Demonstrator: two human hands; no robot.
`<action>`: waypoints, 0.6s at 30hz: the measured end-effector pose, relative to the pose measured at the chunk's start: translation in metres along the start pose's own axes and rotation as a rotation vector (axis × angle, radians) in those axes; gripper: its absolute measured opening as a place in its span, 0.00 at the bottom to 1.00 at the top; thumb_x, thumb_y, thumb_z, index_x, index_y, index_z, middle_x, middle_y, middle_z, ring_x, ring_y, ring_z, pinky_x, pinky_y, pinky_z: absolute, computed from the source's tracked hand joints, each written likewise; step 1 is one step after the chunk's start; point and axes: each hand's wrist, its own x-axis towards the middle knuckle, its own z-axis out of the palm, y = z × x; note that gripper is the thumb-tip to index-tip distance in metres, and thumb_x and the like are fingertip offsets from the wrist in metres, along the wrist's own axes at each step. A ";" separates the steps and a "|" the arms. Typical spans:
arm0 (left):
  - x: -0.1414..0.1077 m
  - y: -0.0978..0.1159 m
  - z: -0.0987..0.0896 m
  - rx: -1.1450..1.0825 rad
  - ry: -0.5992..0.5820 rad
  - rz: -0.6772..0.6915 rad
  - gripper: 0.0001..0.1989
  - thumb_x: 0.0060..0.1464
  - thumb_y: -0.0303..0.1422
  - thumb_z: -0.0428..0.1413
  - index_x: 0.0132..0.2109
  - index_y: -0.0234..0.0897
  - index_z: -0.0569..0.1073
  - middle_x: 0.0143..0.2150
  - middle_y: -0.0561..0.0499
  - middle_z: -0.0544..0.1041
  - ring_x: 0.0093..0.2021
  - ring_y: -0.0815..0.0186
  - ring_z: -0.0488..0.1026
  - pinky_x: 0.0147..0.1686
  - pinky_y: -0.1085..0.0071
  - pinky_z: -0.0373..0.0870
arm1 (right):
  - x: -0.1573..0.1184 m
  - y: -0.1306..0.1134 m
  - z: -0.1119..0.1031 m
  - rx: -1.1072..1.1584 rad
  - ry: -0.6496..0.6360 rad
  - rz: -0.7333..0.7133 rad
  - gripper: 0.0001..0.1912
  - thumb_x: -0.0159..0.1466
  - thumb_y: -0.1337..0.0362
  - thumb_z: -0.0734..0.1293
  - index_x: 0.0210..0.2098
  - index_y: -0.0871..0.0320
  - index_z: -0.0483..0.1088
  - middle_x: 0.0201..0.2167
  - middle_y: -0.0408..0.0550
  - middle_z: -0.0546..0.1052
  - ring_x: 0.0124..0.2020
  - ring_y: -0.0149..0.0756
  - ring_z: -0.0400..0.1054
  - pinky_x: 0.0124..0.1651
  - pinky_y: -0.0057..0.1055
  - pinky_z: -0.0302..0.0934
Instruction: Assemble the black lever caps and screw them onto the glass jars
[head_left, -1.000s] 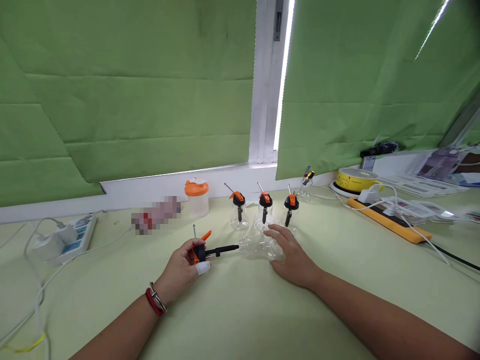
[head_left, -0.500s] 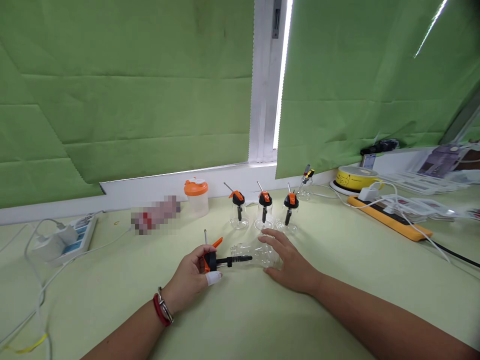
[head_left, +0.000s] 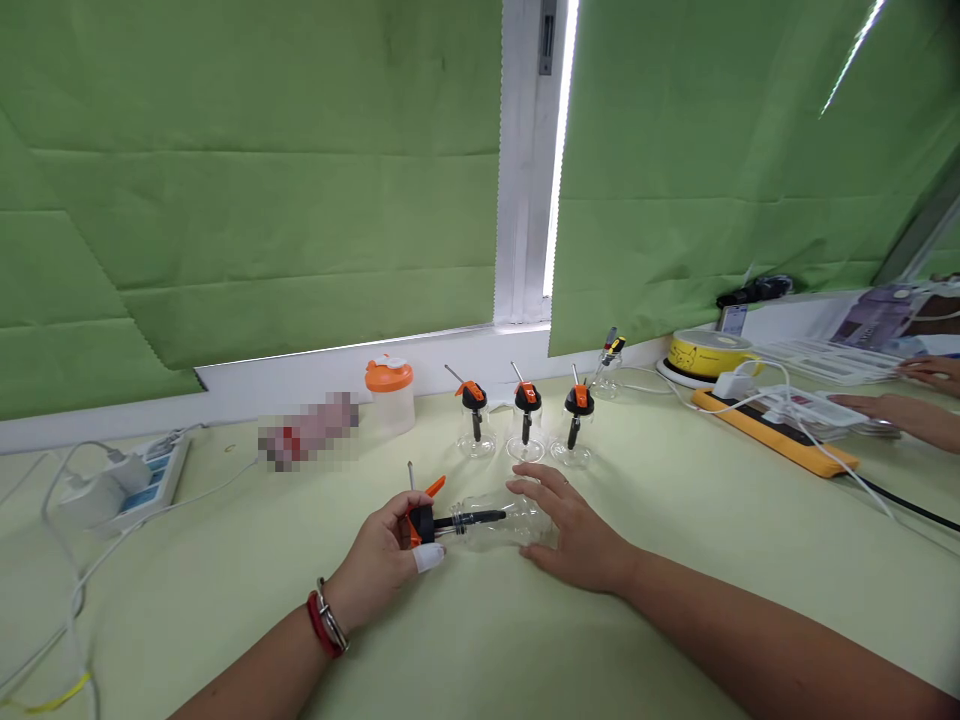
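My left hand [head_left: 379, 550], with a white wrap on one finger, grips a black-and-orange lid [head_left: 422, 524] with a raised orange lever, a thin metal spout and a long black stem. A clear bottle [head_left: 487, 538] lies on its side, its mouth facing the lid. The stem runs through the bottle's neck into its body, while the lid's rim sits just short of the mouth. My right hand [head_left: 581, 530] is curved around the bottle's base, thumb on the near side and fingers on the far side. Behind it stand three similar clear bottles [head_left: 526, 440] with black-and-orange lids.
An orange-lidded cup [head_left: 391, 400] stands at the back, beside a blurred pinkish item [head_left: 315, 435]. Power strips lie left [head_left: 169, 475] and right [head_left: 780, 435]. Screwdrivers stand in a small jar [head_left: 610, 375]. Another person's hands [head_left: 900, 410] reach in at the right, near a yellow bowl [head_left: 709, 355].
My right hand has brought the bottle left, over the stem, so the stem now reaches deeper inside. My left hand has barely moved. Another person's hands have appeared at the right.
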 end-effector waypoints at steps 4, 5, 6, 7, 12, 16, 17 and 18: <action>-0.003 0.002 0.005 -0.037 -0.049 -0.015 0.20 0.39 0.29 0.65 0.42 0.39 0.69 0.38 0.52 0.72 0.37 0.66 0.70 0.37 0.70 0.69 | 0.000 -0.004 0.001 -0.019 -0.014 -0.022 0.36 0.51 0.70 0.69 0.58 0.49 0.57 0.60 0.52 0.58 0.62 0.47 0.51 0.60 0.47 0.54; -0.003 0.002 0.006 -0.045 -0.055 -0.017 0.20 0.39 0.29 0.65 0.42 0.39 0.69 0.38 0.52 0.73 0.37 0.66 0.70 0.38 0.70 0.69 | 0.000 -0.004 0.001 -0.022 -0.016 -0.025 0.36 0.51 0.69 0.69 0.58 0.49 0.57 0.60 0.52 0.58 0.62 0.48 0.51 0.60 0.47 0.54; -0.003 0.002 0.007 -0.056 -0.061 -0.018 0.20 0.39 0.28 0.65 0.42 0.39 0.69 0.38 0.52 0.73 0.37 0.66 0.70 0.38 0.70 0.69 | 0.000 -0.005 0.002 -0.025 -0.015 -0.029 0.36 0.51 0.69 0.69 0.58 0.50 0.57 0.60 0.53 0.58 0.61 0.48 0.51 0.60 0.47 0.54; -0.003 0.002 0.008 -0.066 -0.065 -0.019 0.20 0.39 0.28 0.65 0.42 0.39 0.69 0.39 0.52 0.73 0.37 0.66 0.70 0.38 0.70 0.69 | 0.000 -0.005 0.002 -0.028 -0.014 -0.035 0.37 0.51 0.69 0.69 0.58 0.50 0.57 0.60 0.53 0.58 0.61 0.48 0.51 0.60 0.47 0.54; -0.003 0.002 0.010 -0.073 -0.059 -0.034 0.22 0.39 0.29 0.65 0.43 0.39 0.69 0.40 0.51 0.74 0.39 0.64 0.70 0.39 0.70 0.69 | 0.000 -0.005 0.002 -0.045 -0.019 -0.051 0.37 0.50 0.67 0.70 0.58 0.50 0.56 0.59 0.54 0.59 0.60 0.48 0.52 0.59 0.46 0.55; -0.004 0.000 0.010 -0.067 -0.071 -0.016 0.22 0.39 0.29 0.65 0.44 0.39 0.69 0.40 0.50 0.74 0.38 0.64 0.70 0.38 0.70 0.69 | 0.000 -0.007 0.001 -0.046 -0.028 -0.049 0.37 0.50 0.67 0.70 0.58 0.51 0.57 0.59 0.54 0.59 0.60 0.48 0.52 0.59 0.46 0.55; -0.004 0.000 0.010 -0.066 -0.075 -0.006 0.22 0.39 0.30 0.65 0.44 0.39 0.69 0.41 0.50 0.74 0.38 0.64 0.70 0.39 0.70 0.69 | 0.000 -0.007 0.001 -0.046 -0.030 -0.050 0.37 0.51 0.67 0.70 0.58 0.51 0.57 0.59 0.54 0.58 0.60 0.48 0.52 0.59 0.47 0.54; -0.004 -0.001 0.010 -0.063 -0.078 0.002 0.22 0.40 0.30 0.65 0.44 0.38 0.69 0.41 0.50 0.74 0.39 0.64 0.70 0.39 0.70 0.69 | 0.000 -0.007 0.001 -0.047 -0.032 -0.051 0.38 0.51 0.67 0.70 0.59 0.51 0.56 0.59 0.54 0.58 0.60 0.48 0.52 0.59 0.47 0.54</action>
